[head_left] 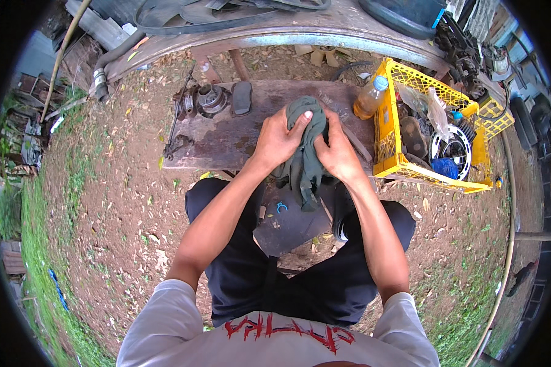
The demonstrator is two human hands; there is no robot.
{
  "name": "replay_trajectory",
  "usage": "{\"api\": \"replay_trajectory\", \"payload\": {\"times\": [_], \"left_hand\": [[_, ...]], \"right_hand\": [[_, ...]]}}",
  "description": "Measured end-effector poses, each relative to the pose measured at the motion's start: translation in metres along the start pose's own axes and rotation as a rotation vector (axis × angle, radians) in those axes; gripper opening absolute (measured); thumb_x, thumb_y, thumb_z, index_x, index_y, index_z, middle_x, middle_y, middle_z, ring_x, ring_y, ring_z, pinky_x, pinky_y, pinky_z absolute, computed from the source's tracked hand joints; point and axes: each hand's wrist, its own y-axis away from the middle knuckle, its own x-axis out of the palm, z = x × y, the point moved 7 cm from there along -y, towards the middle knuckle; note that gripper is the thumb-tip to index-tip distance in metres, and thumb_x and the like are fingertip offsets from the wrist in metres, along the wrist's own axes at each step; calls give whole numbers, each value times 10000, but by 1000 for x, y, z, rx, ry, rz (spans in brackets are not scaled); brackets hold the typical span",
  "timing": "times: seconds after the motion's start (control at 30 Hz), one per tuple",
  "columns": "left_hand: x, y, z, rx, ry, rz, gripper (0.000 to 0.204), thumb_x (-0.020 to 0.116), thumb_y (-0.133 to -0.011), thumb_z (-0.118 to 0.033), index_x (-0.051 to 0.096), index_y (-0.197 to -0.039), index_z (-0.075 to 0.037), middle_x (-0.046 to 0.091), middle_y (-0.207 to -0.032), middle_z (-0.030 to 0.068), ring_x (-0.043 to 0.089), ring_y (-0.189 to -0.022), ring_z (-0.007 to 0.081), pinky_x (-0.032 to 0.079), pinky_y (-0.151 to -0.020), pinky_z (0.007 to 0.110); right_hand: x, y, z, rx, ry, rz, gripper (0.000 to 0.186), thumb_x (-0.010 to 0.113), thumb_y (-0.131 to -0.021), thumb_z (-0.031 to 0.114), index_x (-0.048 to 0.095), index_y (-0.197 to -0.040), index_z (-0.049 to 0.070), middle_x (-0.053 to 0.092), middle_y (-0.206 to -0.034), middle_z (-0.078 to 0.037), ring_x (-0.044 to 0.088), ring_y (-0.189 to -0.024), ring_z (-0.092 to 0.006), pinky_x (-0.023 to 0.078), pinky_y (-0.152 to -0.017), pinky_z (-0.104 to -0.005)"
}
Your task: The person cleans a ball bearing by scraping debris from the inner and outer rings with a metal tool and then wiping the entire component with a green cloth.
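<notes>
A dark green cloth (pixel 308 168) is bunched between my two hands above the near edge of a low wooden bench (pixel 190 150). My left hand (pixel 280 137) grips its left side, thumb pressed on top. From the right, my right hand (pixel 338 150) closes around the same cloth. Its loose folds hang down toward my knees. Whether something lies wrapped inside the cloth cannot be seen. On the bench to the left sit a round metal part (pixel 212 99) and a dark flat pad (pixel 242 99).
To the right stands a yellow plastic crate (pixel 382 122) filled with parts and plastic bags. A bottle of amber liquid (pixel 368 101) stands against it. A small blue clip (pixel 281 208) lies below the cloth. Beyond the bench runs a larger table (pixel 275 35).
</notes>
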Motion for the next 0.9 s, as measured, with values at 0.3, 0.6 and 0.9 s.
{"api": "replay_trajectory", "payload": {"times": [0.3,0.6,0.9], "left_hand": [[3,9,-11,49,-358,71,313,622,-947,-282,655,-1095,-8,711,-959,186,706,-907,244,526,-775,351],[5,5,10,58,576,-175,324,492,-1035,-280,623,-1079,12,667,-960,9,579,-873,77,479,-807,259],[26,20,33,-290,982,-200,464,517,-981,-497,621,-1031,-48,668,-941,30,634,-826,109,534,-754,295]], "right_hand": [[-6,-3,0,95,209,192,378,562,-856,118,423,-1163,-54,599,-977,-382,583,-991,-519,457,-821,-537],[-2,-6,21,-14,-68,5,348,529,-908,85,472,-1221,-55,648,-1024,-269,643,-1021,-371,483,-878,-406],[11,-8,-10,108,-614,19,337,388,-1014,63,479,-1329,-17,593,-1209,-58,554,-1072,-100,441,-949,-242]]}}
